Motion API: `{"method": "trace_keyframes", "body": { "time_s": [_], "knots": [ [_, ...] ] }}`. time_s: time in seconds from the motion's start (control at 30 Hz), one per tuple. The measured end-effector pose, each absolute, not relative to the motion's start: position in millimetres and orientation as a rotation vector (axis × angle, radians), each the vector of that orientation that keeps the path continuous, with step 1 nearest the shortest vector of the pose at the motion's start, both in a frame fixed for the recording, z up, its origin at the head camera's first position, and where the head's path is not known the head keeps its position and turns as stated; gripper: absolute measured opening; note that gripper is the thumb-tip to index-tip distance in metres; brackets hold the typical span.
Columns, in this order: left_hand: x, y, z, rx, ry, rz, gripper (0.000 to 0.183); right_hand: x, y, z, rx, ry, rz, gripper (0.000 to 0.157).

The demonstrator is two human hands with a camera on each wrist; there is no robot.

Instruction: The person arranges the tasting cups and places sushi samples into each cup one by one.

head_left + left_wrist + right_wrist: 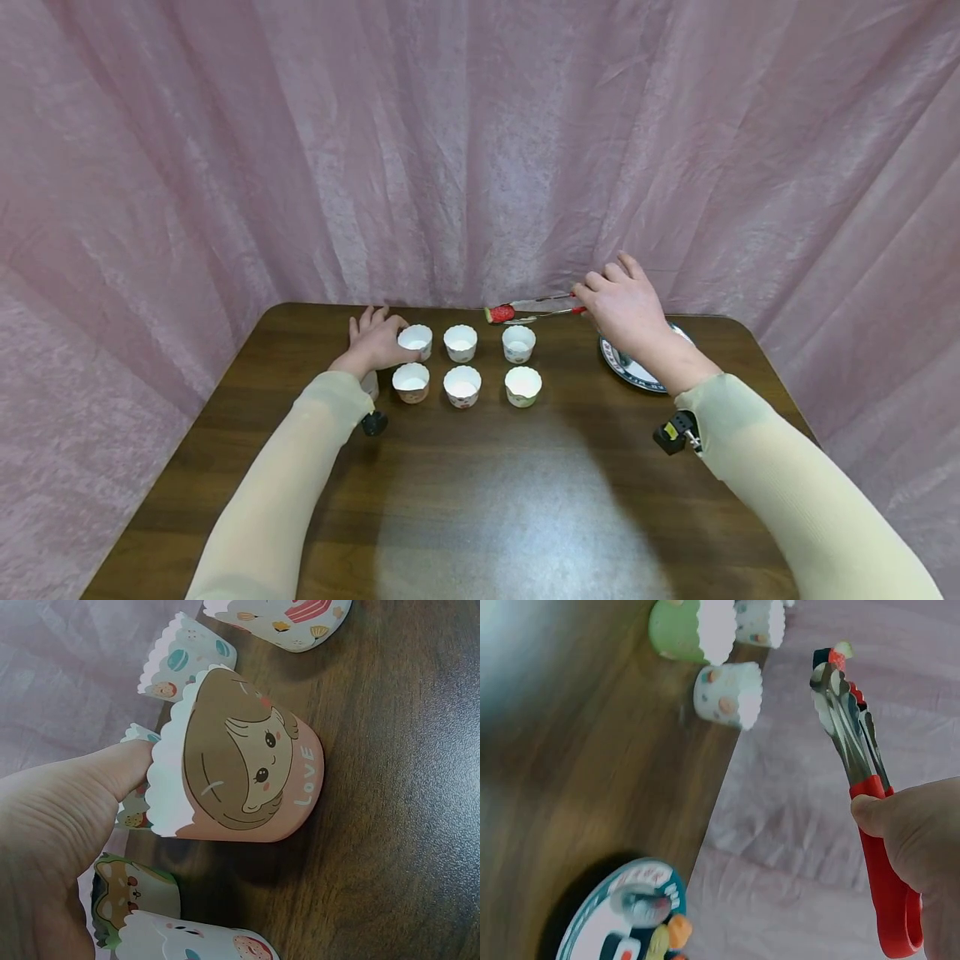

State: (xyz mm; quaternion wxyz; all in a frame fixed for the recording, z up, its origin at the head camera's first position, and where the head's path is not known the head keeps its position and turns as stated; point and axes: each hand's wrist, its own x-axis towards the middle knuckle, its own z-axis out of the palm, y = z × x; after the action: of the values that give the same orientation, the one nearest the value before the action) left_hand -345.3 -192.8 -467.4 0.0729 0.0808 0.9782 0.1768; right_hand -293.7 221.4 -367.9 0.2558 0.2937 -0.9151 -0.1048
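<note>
In the head view my left hand (377, 340) has thumb and fingers around the back-left white paper baking cup (416, 342), which stands on the table. The left wrist view shows the thumb in front of that cup, partly hiding it, behind a cup with a cartoon face (247, 757). My right hand (626, 308) grips red-handled metal tongs (885, 885) above the table's back right. A red speckled piece with a pale green end (501, 314) is held between the tong tips, above and behind the cups.
Several more scalloped paper cups, such as a green one (522, 387), stand in two rows. Under my left wrist is another cup (371, 384), mostly hidden. A blue-rimmed plate (637, 379) with small colourful pieces lies below my right forearm. A pink curtain (480, 150) hangs behind the table.
</note>
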Motion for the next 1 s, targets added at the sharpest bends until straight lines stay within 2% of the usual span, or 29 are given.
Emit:
{"method": "trace_keyframes", "body": {
  "time_s": [0.27, 0.67, 1.0],
  "knots": [
    [-343.1, -191.3, -467.8, 0.235, 2.942, 0.529, 0.066, -305.9, 182.6, -370.8, 0.834, -2.486, -0.300, 0.032],
    [-348.3, -190.7, -476.1, 0.216, 2.920, 0.534, 0.069, -319.7, 126.8, -376.7, 0.883, -2.503, -0.413, 0.021],
    [-344.4, -191.0, -471.3, 0.212, 2.911, 0.530, 0.074, -326.4, 93.4, -372.8, 0.921, -2.484, -0.522, 0.027]
  ]
}}
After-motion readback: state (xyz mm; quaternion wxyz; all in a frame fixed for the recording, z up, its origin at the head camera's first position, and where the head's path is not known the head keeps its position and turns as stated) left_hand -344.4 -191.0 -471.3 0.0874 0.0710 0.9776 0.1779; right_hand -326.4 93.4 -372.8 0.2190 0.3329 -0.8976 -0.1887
